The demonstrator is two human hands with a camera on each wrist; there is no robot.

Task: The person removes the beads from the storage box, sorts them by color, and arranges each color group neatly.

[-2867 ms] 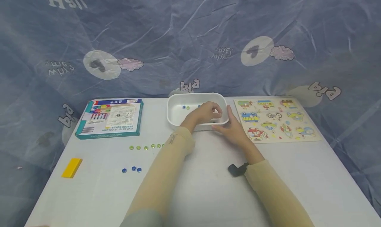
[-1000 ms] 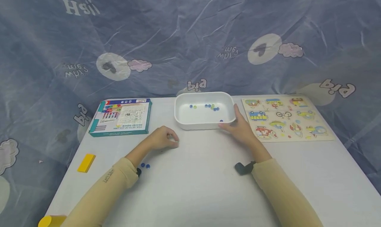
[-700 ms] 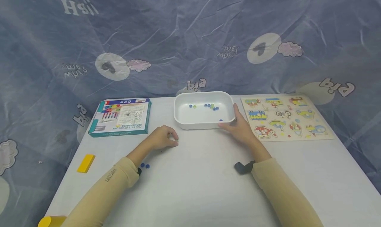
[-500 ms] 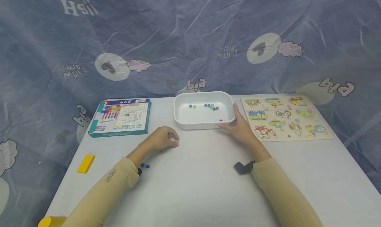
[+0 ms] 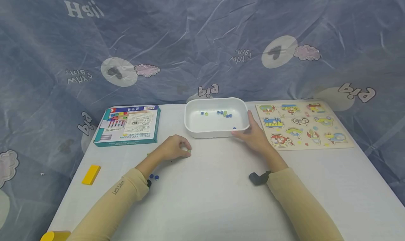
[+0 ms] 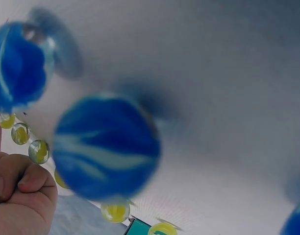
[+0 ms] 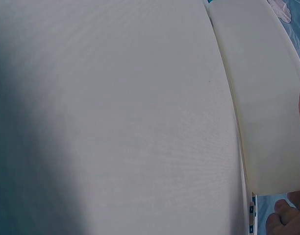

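My left hand [image 5: 172, 148] is low over the table, left of a white tray [image 5: 212, 134], with thumb and index finger pinching a yellow-green glass marble [image 5: 189, 150]. In the left wrist view a row of yellow marbles [image 6: 38, 152] runs beside the curled fingers, and large blue marbles [image 6: 108, 147] lie close to the camera. The forearm hides most of that row in the head view. My right hand [image 5: 257, 139] grips the tray's front right corner, thumb at the front rim and fingers along the side. Several blue marbles [image 5: 229, 116] and a few yellow-green ones lie inside the tray.
A teal-edged box [image 5: 128, 125] lies at the back left, a wooden picture puzzle [image 5: 303, 125] at the back right. Two blue marbles [image 5: 156, 177] show near the left wrist. A yellow block [image 5: 91, 174] and a yellow cylinder [image 5: 55, 235] are on the left.
My left hand has come out of the tray and moved left and nearer, to the marble row. During the last second it has barely shifted. The right hand keeps its grip on the tray.
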